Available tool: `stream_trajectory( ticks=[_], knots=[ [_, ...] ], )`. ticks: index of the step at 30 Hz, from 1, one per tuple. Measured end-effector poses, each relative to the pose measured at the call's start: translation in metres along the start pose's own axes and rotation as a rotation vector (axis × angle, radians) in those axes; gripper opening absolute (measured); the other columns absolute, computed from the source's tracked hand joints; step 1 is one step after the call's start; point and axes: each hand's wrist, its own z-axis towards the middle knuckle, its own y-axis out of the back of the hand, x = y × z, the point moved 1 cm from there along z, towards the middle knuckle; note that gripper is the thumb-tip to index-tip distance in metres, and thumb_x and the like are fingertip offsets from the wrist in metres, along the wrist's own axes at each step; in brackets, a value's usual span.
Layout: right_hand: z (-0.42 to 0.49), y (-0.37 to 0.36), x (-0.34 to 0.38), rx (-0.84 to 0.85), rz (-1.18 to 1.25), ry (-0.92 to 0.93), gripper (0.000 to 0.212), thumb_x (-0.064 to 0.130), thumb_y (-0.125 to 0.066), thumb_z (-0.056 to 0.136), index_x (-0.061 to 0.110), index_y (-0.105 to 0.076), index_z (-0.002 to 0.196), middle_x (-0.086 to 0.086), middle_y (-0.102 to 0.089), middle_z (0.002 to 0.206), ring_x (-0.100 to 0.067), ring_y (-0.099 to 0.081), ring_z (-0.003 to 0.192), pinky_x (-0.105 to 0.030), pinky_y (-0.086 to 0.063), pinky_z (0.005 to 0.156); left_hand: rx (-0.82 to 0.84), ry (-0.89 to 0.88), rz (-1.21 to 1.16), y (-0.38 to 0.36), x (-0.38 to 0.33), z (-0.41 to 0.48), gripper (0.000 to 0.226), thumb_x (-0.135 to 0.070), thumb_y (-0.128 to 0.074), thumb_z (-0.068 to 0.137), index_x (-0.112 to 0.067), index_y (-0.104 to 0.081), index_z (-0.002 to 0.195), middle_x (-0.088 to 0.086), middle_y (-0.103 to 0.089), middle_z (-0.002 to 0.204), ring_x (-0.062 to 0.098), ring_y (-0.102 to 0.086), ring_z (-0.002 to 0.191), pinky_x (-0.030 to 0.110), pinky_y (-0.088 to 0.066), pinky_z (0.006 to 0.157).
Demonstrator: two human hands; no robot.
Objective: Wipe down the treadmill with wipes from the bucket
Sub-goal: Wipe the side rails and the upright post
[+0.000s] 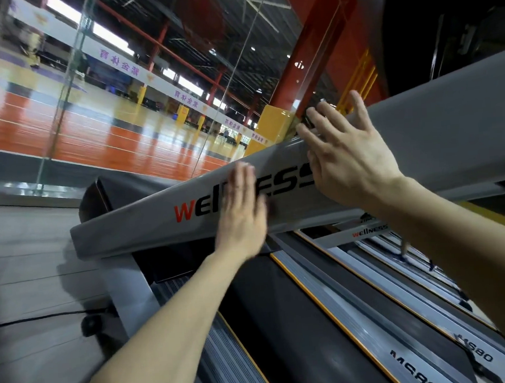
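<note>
Both hands lie flat on the treadmill's grey side bar.

The treadmill (132,285) stands right in front of the person, beside a glass wall (148,88) that looks onto a sports court. Its grey bar (134,232) with the "wellness" lettering slants across the view above the black belt (291,332). The left hand (241,213) lies over the lettering, fingers straight and together; it is motion-blurred, so I cannot tell whether anything is under the palm. The right hand (347,157) rests higher on the bar, fingers spread straight over its upper edge. A second treadmill (367,231) stands just beside, on the right.
</note>
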Motion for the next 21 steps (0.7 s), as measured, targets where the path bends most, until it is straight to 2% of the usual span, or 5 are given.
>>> stream_trajectory(
  ticks=[2,4,10,16,21],
  knots=[
    [0.005,0.000,0.014,-0.006,0.009,0.045,0.058,0.036,-0.027,0.108,0.012,-0.046,0.157,-0.019,-0.038,0.166,-0.036,-0.026,0.159,-0.069,-0.005,0.127,0.028,0.298,-0.036,0.001,0.046,0.003,0.069,-0.050,-0.014,0.114,-0.027,0.022,0.167,-0.010,0.041,0.169,0.012,0.031,0.159,0.048,0.003,0.134],
    [0.012,-0.004,0.027,0.023,-0.003,0.066,0.061,0.038,-0.024,0.107,0.011,-0.043,0.158,-0.021,-0.036,0.167,-0.036,-0.025,0.159,-0.068,-0.005,0.127,0.036,0.369,-0.033,0.002,0.063,-0.002,0.071,-0.051,-0.016,0.114,-0.023,0.021,0.168,-0.008,0.042,0.168,0.011,0.034,0.157,0.047,0.004,0.134],
    [0.023,-0.023,0.046,0.092,-0.027,-0.045,0.060,0.043,-0.020,0.108,0.008,-0.041,0.153,-0.026,-0.057,0.136,-0.044,-0.050,0.127,-0.066,-0.020,0.121,0.039,-0.367,-0.032,0.008,-0.015,-0.006,0.070,-0.035,-0.025,0.113,-0.010,0.006,0.170,0.000,0.020,0.178,0.014,0.019,0.164,0.042,0.002,0.135],
    [0.027,-0.023,0.050,0.077,-0.023,-0.068,0.051,0.040,-0.022,0.105,0.007,-0.049,0.133,-0.023,-0.060,0.118,-0.044,-0.051,0.113,-0.064,-0.026,0.116,0.107,0.209,-0.003,0.019,0.122,-0.008,0.076,-0.065,-0.003,0.105,-0.030,0.016,0.169,-0.014,0.034,0.171,0.002,0.029,0.157,0.044,0.004,0.134],
    [0.034,-0.018,0.059,0.117,0.009,-0.100,0.059,0.052,-0.022,0.101,0.006,-0.055,0.115,-0.024,-0.061,0.111,-0.043,-0.053,0.110,-0.063,-0.033,0.112,0.188,0.194,-0.055,0.025,0.127,-0.029,0.066,-0.054,-0.013,0.113,-0.030,0.011,0.170,-0.016,0.030,0.172,0.000,0.031,0.156,0.041,0.007,0.134]
  ],
)
